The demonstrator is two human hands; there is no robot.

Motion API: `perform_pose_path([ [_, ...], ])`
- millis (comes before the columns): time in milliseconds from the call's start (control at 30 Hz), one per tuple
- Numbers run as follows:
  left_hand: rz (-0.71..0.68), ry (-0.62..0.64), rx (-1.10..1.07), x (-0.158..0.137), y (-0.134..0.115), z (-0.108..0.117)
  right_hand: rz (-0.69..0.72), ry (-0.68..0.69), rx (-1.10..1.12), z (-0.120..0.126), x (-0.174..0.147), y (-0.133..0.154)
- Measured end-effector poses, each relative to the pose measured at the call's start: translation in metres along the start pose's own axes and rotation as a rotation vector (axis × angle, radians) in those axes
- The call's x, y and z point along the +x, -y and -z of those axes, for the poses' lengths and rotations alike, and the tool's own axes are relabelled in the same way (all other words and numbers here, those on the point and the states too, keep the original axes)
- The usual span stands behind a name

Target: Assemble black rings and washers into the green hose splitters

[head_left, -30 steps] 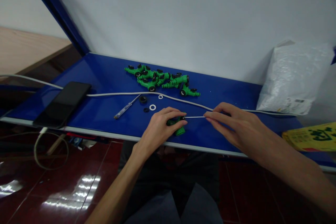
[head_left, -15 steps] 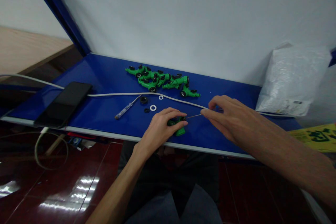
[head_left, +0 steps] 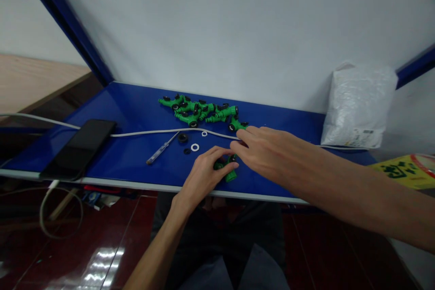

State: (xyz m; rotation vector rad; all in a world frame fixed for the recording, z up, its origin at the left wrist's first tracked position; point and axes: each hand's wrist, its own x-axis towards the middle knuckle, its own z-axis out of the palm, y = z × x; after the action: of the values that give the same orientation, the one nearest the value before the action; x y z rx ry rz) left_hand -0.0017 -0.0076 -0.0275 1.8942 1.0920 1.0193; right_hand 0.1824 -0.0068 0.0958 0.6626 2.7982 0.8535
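Note:
My left hand (head_left: 210, 167) is closed around a green plastic hose valve (head_left: 231, 175), low over the front of the blue table, with its thumb and fingers at the valve's upper end. Close beside it, my right hand (head_left: 260, 145) is pinched, its fingertips almost at the valve. The thin metal tool seen in it earlier is hidden behind the fingers now. Left of my hands lie a white ring washer (head_left: 195, 147), a smaller white ring (head_left: 204, 133), a black ring (head_left: 182, 138) and a small black piece (head_left: 186, 151). A clear-handled screwdriver (head_left: 163, 147) lies farther left.
Several green valves with black levers (head_left: 193, 118) are heaped toward the wall. A white cable (head_left: 152, 132) crosses the blue table (head_left: 129, 154). At the left lies a black phone (head_left: 79, 148); a plastic-wrapped package (head_left: 358, 108) and a yellow item (head_left: 403, 170) are at the right.
My right hand has moved left, up to the valve, and the metal shaft that stretched between the hands is out of sight. The left hand still grips the valve. The view has shifted slightly.

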Motion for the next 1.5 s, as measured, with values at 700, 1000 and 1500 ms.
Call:
perform_pose_path([
  [700, 0.001, -0.003, -0.002, 0.0, 0.0, -0.002, -0.041, 0.046, -0.005, 0.011, 0.01, -0.002],
  [1000, 0.008, 0.0, -0.006, -0.002, 0.001, -0.001, -0.037, 0.035, -0.101, 0.007, 0.007, 0.0],
  [1500, 0.007, 0.033, -0.009, 0.001, -0.001, 0.001, 0.042, 0.04, -0.035, 0.0, 0.007, -0.011],
])
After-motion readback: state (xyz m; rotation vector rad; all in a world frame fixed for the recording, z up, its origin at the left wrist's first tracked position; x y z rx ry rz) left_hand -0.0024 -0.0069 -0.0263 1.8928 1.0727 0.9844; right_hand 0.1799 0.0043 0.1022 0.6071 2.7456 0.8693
